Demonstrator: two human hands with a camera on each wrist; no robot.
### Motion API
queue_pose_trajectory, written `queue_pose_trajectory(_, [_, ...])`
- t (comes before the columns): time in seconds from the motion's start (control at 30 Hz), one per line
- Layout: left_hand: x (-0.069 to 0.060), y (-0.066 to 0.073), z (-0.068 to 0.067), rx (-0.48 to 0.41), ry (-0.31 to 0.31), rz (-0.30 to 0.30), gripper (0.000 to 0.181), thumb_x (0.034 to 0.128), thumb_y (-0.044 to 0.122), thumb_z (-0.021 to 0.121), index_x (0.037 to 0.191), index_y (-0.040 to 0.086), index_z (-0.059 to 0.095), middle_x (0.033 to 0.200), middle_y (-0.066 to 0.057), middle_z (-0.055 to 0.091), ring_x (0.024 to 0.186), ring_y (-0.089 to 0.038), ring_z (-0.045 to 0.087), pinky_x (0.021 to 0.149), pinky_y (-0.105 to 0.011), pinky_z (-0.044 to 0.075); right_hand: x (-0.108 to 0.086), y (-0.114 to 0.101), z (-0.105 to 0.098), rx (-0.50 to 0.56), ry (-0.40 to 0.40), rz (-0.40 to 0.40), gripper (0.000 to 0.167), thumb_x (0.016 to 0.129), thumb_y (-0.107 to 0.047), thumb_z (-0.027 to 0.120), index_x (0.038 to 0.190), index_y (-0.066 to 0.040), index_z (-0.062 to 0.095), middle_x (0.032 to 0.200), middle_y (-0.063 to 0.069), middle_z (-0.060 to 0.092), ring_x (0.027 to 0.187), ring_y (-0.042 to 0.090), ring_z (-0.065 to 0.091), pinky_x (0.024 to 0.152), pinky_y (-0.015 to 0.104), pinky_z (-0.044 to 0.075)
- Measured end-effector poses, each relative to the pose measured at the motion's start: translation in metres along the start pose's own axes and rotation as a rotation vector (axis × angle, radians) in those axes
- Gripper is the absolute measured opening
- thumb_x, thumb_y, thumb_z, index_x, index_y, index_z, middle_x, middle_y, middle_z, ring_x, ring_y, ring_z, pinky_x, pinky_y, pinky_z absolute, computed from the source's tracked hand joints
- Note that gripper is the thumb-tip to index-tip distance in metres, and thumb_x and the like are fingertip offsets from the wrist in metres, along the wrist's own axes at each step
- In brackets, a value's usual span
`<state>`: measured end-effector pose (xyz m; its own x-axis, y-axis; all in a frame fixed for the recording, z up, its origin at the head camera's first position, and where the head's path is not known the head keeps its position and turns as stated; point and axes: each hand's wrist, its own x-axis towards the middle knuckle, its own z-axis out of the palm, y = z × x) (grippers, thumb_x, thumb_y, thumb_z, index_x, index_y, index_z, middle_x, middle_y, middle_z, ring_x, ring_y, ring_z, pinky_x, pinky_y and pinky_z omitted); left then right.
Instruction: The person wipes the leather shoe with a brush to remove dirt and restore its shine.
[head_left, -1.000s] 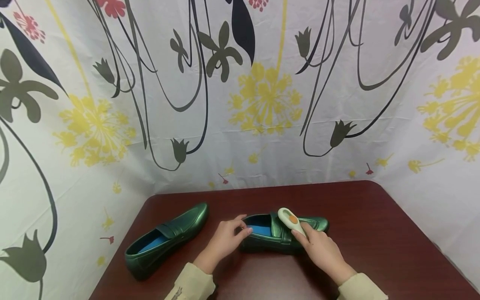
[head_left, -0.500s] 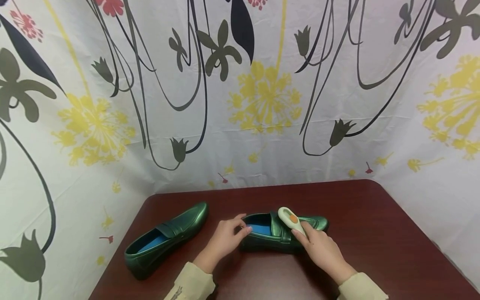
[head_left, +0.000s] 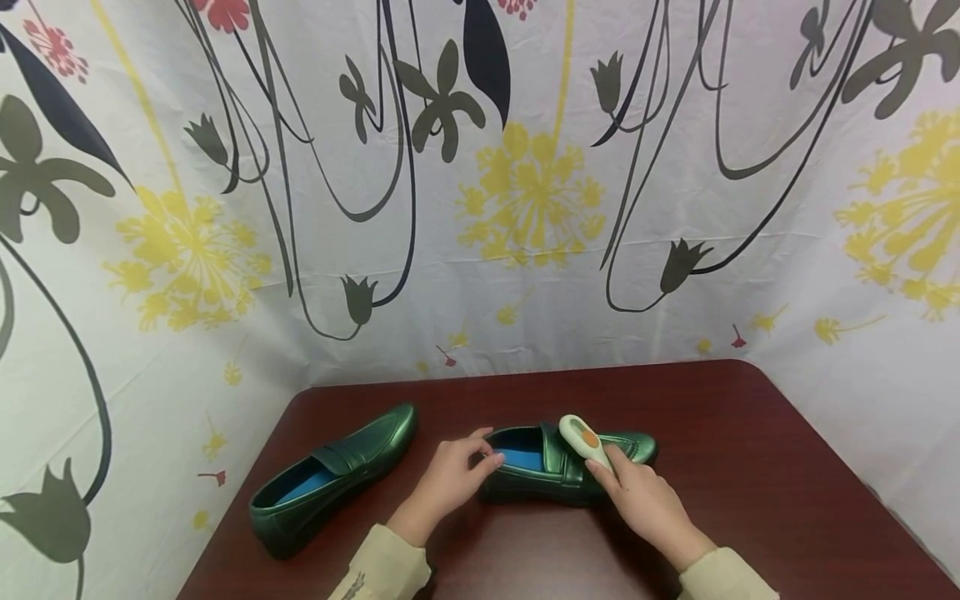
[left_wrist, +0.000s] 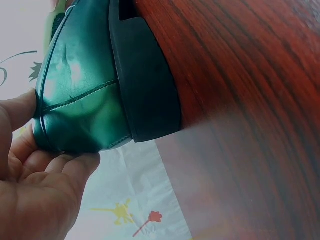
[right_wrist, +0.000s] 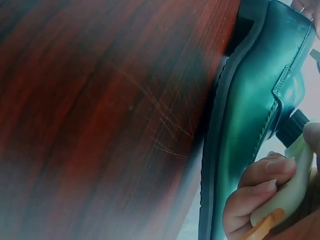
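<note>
A shiny green loafer (head_left: pixel 536 485) with a blue insole lies on its sole, toe to the right. At its heel the left hand (head_left: pixel 448 479) pinches the rim with thumb and fingers; the left wrist view shows this hand (left_wrist: pixel 45 185) gripping the back of the green shoe (left_wrist: pixel 80 100). In the right hand (head_left: pixel 647 504) is a pale brush (head_left: pixel 573 429) with an orange oval, held over the shoe's strap. The right wrist view shows dark bristles (right_wrist: pixel 292 127) against the strap area and the right hand's fingers (right_wrist: pixel 257 192) curled round the handle.
A second green loafer (head_left: pixel 337 475) stands at the left of the dark red wooden table (head_left: pixel 697 408), toe pointing up and right. Behind and beside the table hangs a white cloth (head_left: pixel 540 317) printed with flowers.
The brush in the right hand has shifted very slightly to the right over the shoe. The left hand and both shoes look unmoved.
</note>
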<state>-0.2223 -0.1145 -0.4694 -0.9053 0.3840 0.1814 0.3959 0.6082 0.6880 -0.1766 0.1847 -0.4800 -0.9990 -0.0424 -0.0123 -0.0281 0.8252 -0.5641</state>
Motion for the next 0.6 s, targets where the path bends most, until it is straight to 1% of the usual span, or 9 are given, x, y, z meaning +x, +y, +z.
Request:
queue_pose_trajectory(0.17, [-0.0005,0.0004,-0.0002,0.004,0.0,0.002,0.021,0.099,0.038,0.064,0.091,0.02,0.072,0.143,-0.005,0.061,0.129,-0.025,0.06,0.107,-0.048,0.049,-0.002,0.0003,0.0006,0.006,-0.002,-0.001,0.06,0.102,-0.066,0.036,0.129,-0.014,0.05,0.067,0.002,0.042,0.058,0.018,0.044,0.054,0.034,0.033])
queue_pose_trajectory(0.37, [-0.0004,0.001,-0.0006,0.001,0.002,0.003,0.021,0.0986,0.038,0.065,0.09,0.02,0.072,0.143,-0.005,0.061,0.129,-0.025,0.061,0.107,-0.048,0.049,-0.0036,-0.0002,-0.0003,0.006,-0.001,-0.001,0.067,0.101,-0.068,0.033,0.133,-0.012,0.05,0.068,0.002,0.043,0.058,0.018,0.045,0.054,0.034,0.033])
queue_pose_trajectory(0.47, [-0.0002,0.0013,-0.0007,0.005,0.002,0.006,0.021,0.0985,0.039,0.065,0.09,0.02,0.072,0.143,-0.005,0.061,0.129,-0.025,0.061,0.107,-0.048,0.049,-0.0044,-0.0001,0.0,0.0,0.001,0.001,0.065,0.102,-0.067,0.033,0.13,-0.011,0.05,0.067,0.002,0.042,0.058,0.018,0.044,0.052,0.034,0.033])
queue_pose_trajectory(0.6, [-0.0003,0.0014,-0.0009,0.004,0.002,0.013,0.021,0.0987,0.038,0.065,0.09,0.02,0.072,0.143,-0.006,0.061,0.127,-0.025,0.062,0.105,-0.047,0.051,-0.0053,0.0005,0.0009,-0.001,0.005,0.004,0.06,0.103,-0.065,0.034,0.121,-0.01,0.049,0.066,0.002,0.04,0.053,0.018,0.041,0.049,0.033,0.031])
